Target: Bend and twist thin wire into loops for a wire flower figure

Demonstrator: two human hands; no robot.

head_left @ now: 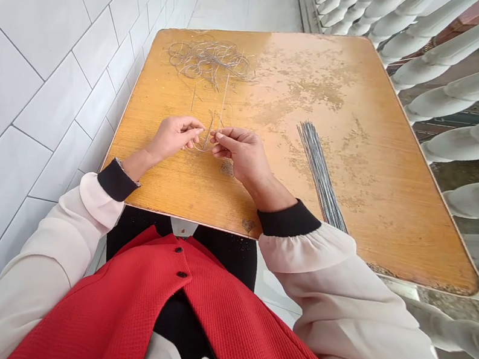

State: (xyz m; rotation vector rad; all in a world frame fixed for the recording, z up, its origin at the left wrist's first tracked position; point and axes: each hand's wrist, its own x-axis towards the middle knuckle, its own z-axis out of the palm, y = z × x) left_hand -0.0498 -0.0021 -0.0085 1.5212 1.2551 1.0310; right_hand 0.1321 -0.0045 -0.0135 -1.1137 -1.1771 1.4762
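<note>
My left hand (176, 137) and my right hand (240, 150) are close together above the near left part of the wooden table, each closed in a pinch. Between them runs a thin wire (224, 100). One straight length of it rises from the right fingertips toward the far side, and a curved part dips between the two hands. Its end in the left fingertips is too fine to make out. A few short wire pieces (194, 98) lie on the tabletop just beyond and between the hands.
A tangled heap of thin wire (211, 59) lies at the table's far left. On the right, a bundle of straight grey wires (323, 175) lies slanted toward the near edge. The worn table (385, 185) stands between a white tiled wall (22, 76) and a white balustrade (464, 101).
</note>
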